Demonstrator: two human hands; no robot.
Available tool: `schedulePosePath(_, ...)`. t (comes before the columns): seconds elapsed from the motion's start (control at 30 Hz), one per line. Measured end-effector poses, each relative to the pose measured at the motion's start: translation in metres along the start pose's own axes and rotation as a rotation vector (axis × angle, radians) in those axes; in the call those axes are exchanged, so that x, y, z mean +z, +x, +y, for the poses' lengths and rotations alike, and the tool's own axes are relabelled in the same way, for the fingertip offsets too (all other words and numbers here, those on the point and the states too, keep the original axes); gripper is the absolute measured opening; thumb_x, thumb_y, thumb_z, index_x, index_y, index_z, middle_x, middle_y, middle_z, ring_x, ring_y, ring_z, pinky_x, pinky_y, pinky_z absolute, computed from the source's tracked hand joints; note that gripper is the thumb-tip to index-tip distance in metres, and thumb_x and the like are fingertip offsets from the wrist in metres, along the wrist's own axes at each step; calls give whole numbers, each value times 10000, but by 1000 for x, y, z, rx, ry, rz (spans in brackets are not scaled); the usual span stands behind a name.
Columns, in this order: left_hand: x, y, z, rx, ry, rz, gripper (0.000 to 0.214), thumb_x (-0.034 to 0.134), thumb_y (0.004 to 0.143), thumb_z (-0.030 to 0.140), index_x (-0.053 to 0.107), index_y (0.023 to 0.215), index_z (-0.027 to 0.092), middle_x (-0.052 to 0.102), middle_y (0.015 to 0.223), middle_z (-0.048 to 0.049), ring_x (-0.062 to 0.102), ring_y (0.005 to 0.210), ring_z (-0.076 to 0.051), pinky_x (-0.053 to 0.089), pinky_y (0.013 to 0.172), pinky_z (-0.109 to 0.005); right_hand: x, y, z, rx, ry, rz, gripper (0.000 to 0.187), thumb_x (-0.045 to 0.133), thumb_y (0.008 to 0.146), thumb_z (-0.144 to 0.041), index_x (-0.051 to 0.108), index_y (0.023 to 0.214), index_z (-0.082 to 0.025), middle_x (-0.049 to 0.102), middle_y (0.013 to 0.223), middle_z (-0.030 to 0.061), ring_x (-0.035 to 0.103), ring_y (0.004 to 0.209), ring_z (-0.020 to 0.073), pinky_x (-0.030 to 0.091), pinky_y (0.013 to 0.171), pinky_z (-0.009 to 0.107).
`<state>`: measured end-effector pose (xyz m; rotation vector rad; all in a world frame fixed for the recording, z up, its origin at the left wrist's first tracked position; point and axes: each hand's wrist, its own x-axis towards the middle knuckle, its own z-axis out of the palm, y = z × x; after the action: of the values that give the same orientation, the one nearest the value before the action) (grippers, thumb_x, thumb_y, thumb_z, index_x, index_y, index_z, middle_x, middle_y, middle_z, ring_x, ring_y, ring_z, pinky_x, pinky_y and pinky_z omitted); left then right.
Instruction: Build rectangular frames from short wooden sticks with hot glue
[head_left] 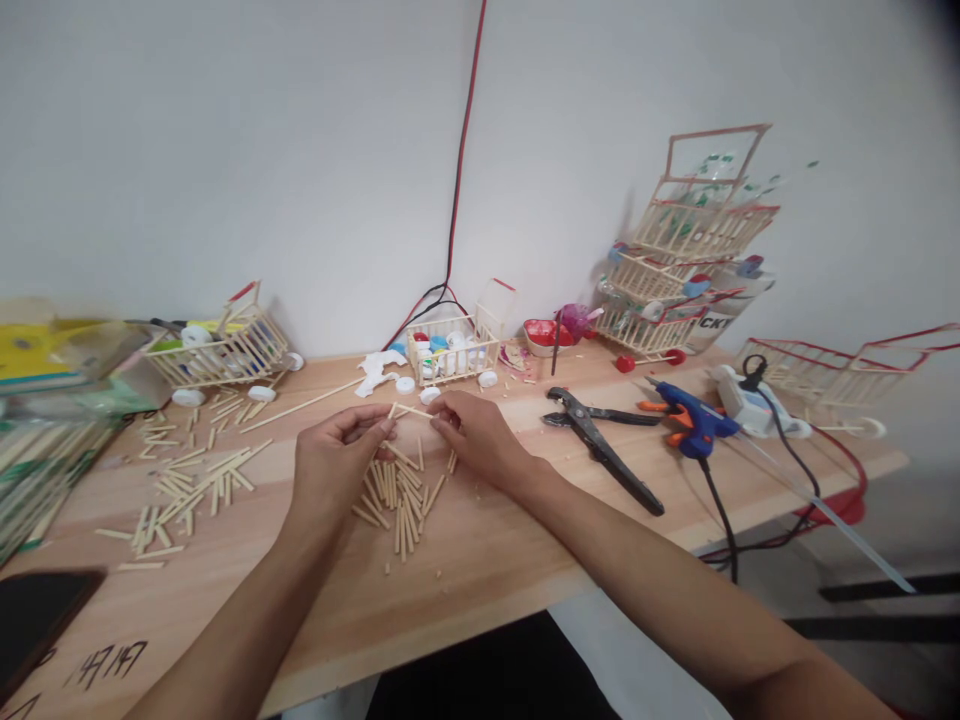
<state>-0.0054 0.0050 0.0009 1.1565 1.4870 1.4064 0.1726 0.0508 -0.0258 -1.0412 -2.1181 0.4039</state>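
Observation:
My left hand (343, 445) pinches a short wooden stick at the middle of the table. In my right hand (474, 437) is the far end of another short wooden stick (413, 411), held between thumb and fingers. The two sticks meet near my left fingertips at an angle; whether they are joined I cannot tell. Just below both hands lies a loose pile of short cut sticks (403, 495). Beyond them stands a small cart made of sticks (452, 352), with white cap wheels and bottle caps inside.
More cut sticks (180, 490) lie scattered at left, near a stick cart (221, 355) and a phone (45, 620). To the right are pliers (600, 440), a blue glue gun (697, 417), a power strip (757, 400) with cables, and stacked stick carts (675, 260).

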Motion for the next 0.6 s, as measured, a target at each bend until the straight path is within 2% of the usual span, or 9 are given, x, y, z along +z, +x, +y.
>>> schedulePosePath(0.23,-4,0,3,-14,-94,31,316,772,621,307,721,890,149,715,761,-35,645,619,-127,535,575,-234,-1,0,2,11,-41,-36,105,526,885,-169,623,845,-169,615,831,35,528,788,151,374,710,254)
schedulePosePath(0.47,-9,5,3,42,-114,113,288,777,615,293,723,861,153,703,711,-14,614,566,-107,515,557,-223,-1,-3,-5,-117,-67,-194,188,512,901,-130,676,974,-188,609,950,64,523,940,175,390,791,276)
schedulePosePath(0.6,-9,5,5,50,-129,112,284,780,605,288,725,849,154,707,713,-15,615,569,-110,508,566,-226,-4,-2,-8,-166,-167,-276,123,590,867,-155,681,949,-168,595,937,73,512,911,182,379,783,285)
